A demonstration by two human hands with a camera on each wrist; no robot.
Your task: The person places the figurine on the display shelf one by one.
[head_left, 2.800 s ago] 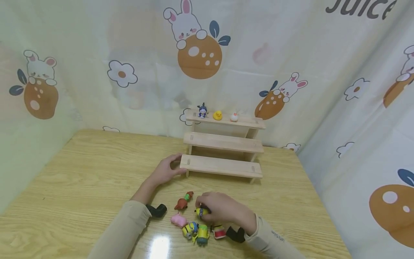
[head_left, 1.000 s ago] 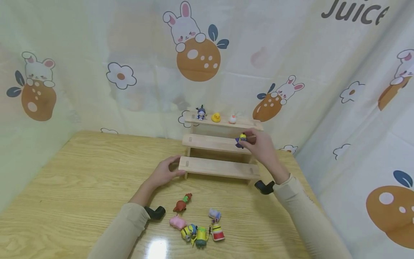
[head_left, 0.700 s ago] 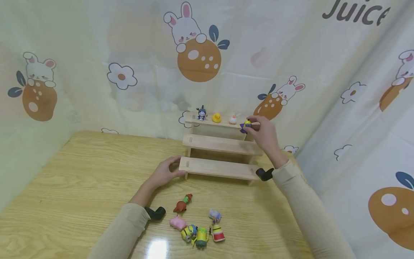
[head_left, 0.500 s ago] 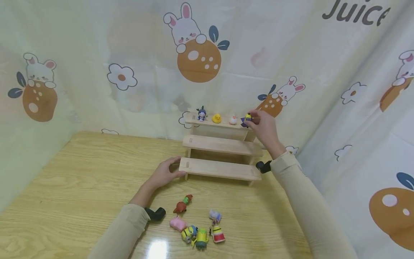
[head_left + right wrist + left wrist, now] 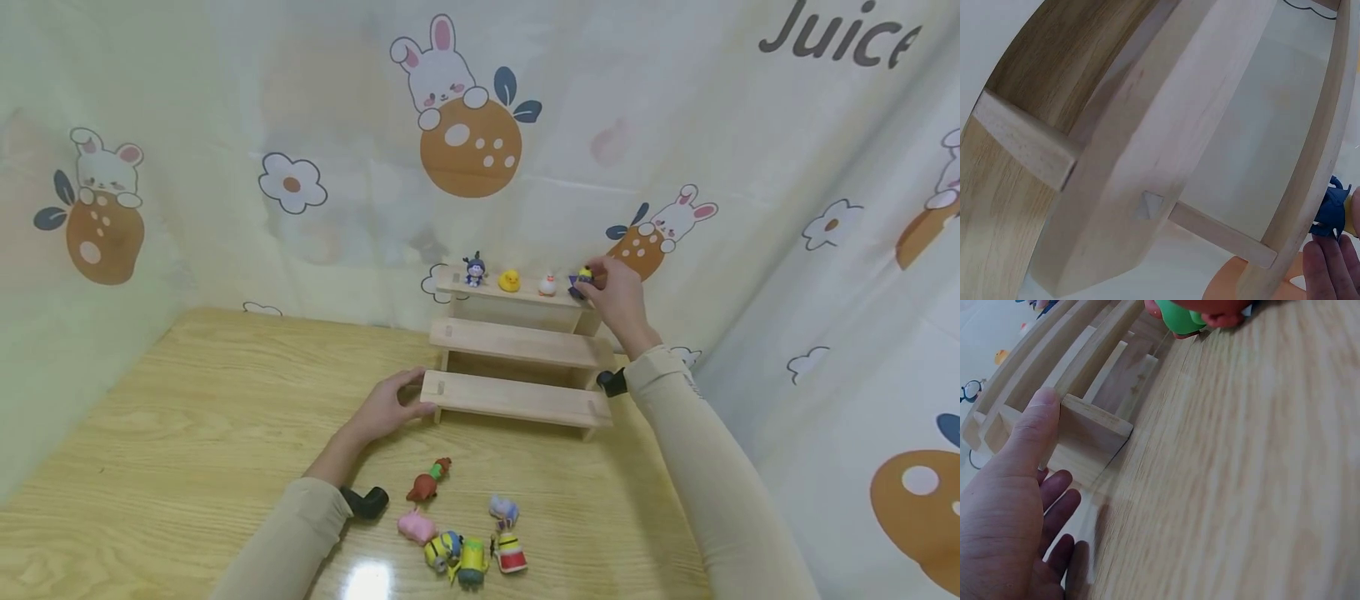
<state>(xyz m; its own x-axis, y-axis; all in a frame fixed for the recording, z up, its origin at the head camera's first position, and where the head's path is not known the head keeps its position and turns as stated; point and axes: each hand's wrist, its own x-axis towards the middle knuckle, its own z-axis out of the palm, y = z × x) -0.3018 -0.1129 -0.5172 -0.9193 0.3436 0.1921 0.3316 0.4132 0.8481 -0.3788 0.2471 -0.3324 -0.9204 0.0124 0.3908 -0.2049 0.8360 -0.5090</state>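
Observation:
A three-step wooden display rack (image 5: 517,396) stands on the table by the back curtain. My right hand (image 5: 621,300) pinches a small yellow minion figurine (image 5: 580,282) with a dark blue-purple cape at the top step's right end. In the right wrist view the caped figurine (image 5: 1333,209) is at that step's edge, partly behind my fingers; contact with the board is unclear. To its left stand a white hen (image 5: 547,284), a yellow duck (image 5: 509,281) and a dark-blue-haired figurine (image 5: 475,271). My left hand (image 5: 386,408) holds the bottom step's left end, thumb in front.
In front of the rack lie several toys: a red-brown and green figure (image 5: 422,488), a pink pig (image 5: 417,525), a blue-and-yellow minion (image 5: 441,550), a yellow-green figure (image 5: 471,562), a red-robed minion (image 5: 512,553) and a pale blue toy (image 5: 503,507). A printed curtain (image 5: 360,250) hangs behind.
My right hand has picked up the caped minion from the table and carried it up past the lower steps to the top step's right end. My left hand stays on the rack.

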